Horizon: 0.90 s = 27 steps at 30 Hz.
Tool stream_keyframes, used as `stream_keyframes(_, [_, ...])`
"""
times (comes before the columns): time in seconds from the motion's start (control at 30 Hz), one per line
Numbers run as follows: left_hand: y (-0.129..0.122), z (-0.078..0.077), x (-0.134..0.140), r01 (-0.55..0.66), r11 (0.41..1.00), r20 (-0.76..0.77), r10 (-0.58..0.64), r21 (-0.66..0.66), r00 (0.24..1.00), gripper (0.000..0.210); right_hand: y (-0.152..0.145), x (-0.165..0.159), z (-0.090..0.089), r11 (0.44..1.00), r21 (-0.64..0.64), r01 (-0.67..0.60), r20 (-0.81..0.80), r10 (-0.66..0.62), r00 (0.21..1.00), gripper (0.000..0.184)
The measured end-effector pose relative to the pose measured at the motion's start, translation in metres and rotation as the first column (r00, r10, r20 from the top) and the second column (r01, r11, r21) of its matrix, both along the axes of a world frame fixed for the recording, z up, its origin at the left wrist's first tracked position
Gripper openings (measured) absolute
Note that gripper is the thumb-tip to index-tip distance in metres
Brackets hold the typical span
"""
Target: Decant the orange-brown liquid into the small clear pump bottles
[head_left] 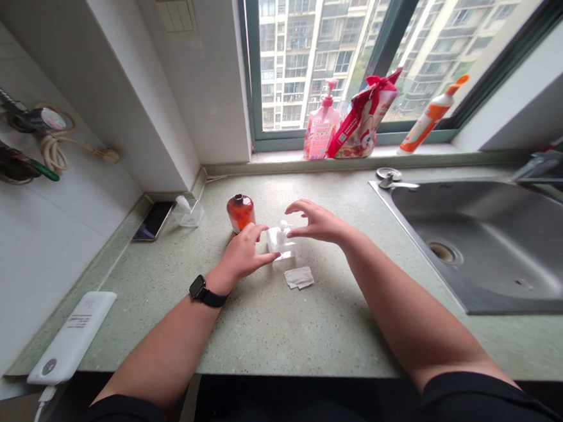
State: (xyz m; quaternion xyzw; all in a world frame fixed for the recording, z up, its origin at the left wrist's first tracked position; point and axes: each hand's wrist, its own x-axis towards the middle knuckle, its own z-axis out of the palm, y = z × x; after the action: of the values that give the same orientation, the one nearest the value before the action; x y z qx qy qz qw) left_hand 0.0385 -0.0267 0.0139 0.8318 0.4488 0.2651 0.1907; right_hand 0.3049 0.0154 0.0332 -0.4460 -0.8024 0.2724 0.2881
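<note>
A small clear bottle with a white pump top (282,242) stands on the speckled counter between my hands. My left hand (248,252) is at its left side, thumb and fingers spread apart. On the right, my right hand (317,221) curves open near the pump head, its fingers apart; whether a fingertip touches the pump I cannot tell. Just behind my left hand is an amber bottle (241,212) with an uncapped neck, its lower part partly hidden. A folded white tissue or wipe (299,277) lies in front of the clear bottle.
A phone (153,221) and a clear square container with a white pump (188,213) sit at the back left. A white power bank (73,335) lies front left. The steel sink (496,247) is at right. A pink pump bottle (321,128), red bag (366,118) and orange-white bottle (427,122) line the sill.
</note>
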Motion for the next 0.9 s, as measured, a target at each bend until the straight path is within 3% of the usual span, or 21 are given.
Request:
stream_keyframes(0.13, [0.0,0.0,0.0,-0.004,1.0,-0.005,0.004,-0.012,1.0,0.06,0.003,0.006,0.0,0.996,-0.056,-0.073,-0.013,0.073,0.997,0.042])
stream_keyframes(0.3, [0.002,-0.003,-0.001,-0.008,1.0,-0.018,0.008,-0.006,1.0,0.063,-0.002,-0.017,-0.007,0.972,-0.108,-0.207,-0.075,0.199,0.977,0.042])
stream_keyframes(0.5, [0.002,-0.003,-0.001,-0.007,1.0,-0.007,0.007,-0.014,1.0,0.063,0.002,-0.01,-0.008,0.975,-0.193,-0.115,-0.157,0.085,0.984,0.049])
stream_keyframes(0.6, [0.002,-0.002,-0.001,-0.005,1.0,-0.001,0.005,-0.015,1.0,0.062,0.006,0.008,-0.004,0.975,-0.208,-0.08,-0.169,0.045,0.985,0.041])
stream_keyframes(0.73, [0.001,-0.001,-0.001,-0.007,1.0,-0.003,0.007,-0.02,1.0,0.062,0.007,0.012,-0.005,0.967,-0.226,-0.116,-0.174,0.077,0.982,0.037])
stream_keyframes(0.9, [0.002,-0.001,-0.001,-0.01,1.0,-0.013,0.01,-0.026,1.0,0.065,0.0,-0.015,-0.012,0.966,-0.164,-0.198,-0.142,0.175,0.974,0.042])
